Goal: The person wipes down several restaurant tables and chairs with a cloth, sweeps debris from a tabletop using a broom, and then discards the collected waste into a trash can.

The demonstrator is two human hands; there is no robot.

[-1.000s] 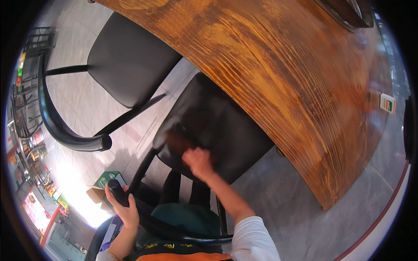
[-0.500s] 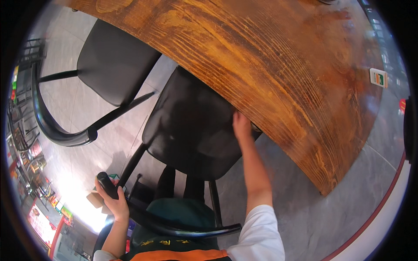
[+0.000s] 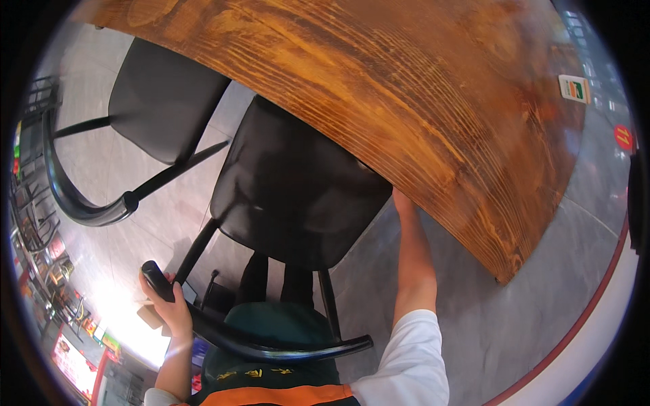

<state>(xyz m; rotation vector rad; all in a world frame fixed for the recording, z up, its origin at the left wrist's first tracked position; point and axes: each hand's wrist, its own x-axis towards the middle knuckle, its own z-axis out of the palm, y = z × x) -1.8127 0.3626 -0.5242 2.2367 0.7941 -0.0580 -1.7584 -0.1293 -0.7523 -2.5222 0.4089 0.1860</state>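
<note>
A black chair with a padded seat (image 3: 291, 183) stands directly in front of me, its far part under the wooden table (image 3: 379, 101). The curved black backrest rail (image 3: 264, 348) runs across close to my body. My left hand (image 3: 169, 308) is wrapped round the left end of that rail. On the other side, my right arm stretches forward past the seat's right side. My right hand (image 3: 402, 197) is at the table's edge beside the seat corner, and its fingers are hidden beneath the tabletop.
A second black chair (image 3: 166, 101) stands to the left, its seat also partly under the table. A small white card (image 3: 574, 88) lies on the tabletop at the right. Below my left hand is a brown cardboard box (image 3: 150, 316). A low red-edged white wall (image 3: 596, 318) curves along the right.
My right hand has moved from the seat's side edge to the right and further under the tabletop. My left hand keeps its hold on the chair rail. The view has shifted slightly.
</note>
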